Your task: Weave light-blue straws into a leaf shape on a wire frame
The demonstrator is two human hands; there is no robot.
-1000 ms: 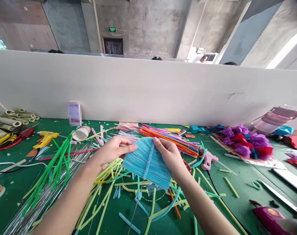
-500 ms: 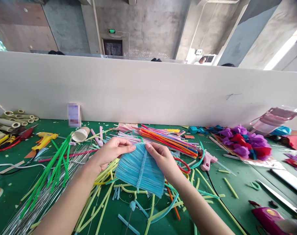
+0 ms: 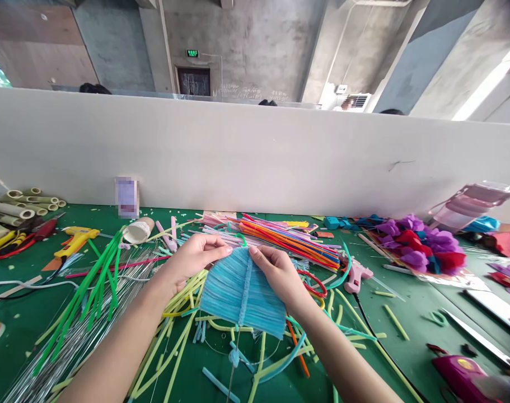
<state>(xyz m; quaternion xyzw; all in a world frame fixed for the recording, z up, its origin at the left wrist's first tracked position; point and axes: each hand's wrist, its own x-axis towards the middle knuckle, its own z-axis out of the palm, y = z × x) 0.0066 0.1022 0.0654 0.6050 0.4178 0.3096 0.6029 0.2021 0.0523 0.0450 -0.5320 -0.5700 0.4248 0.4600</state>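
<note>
A blue leaf-shaped piece made of pipe cleaners (image 3: 225,291), with a raised rib down its middle, hangs between my two hands above the green table. My left hand (image 3: 198,263) pinches its upper left edge between thumb and fingers. At the top, beside the rib, my right hand (image 3: 277,271) grips it with the thumb in front; the other fingers are behind. A thin wire stem runs down from the rib, with a small blue knot (image 3: 234,357) on it. Under the piece lie loose yellow-green pipe cleaners (image 3: 187,302).
Bundled orange pipe cleaners (image 3: 288,243) lie behind my hands. Left are green pipe cleaners (image 3: 106,274), wires, a yellow glue gun (image 3: 76,240) and bamboo pieces (image 3: 28,207). Right are a pink glue gun (image 3: 356,274), purple and red petals (image 3: 422,243) and scissors (image 3: 481,338). A white partition (image 3: 255,157) stands behind.
The blue leaf piece has swung slightly, its lower end and wire stem shifting to the right. Both hands keep their hold in nearly the same place.
</note>
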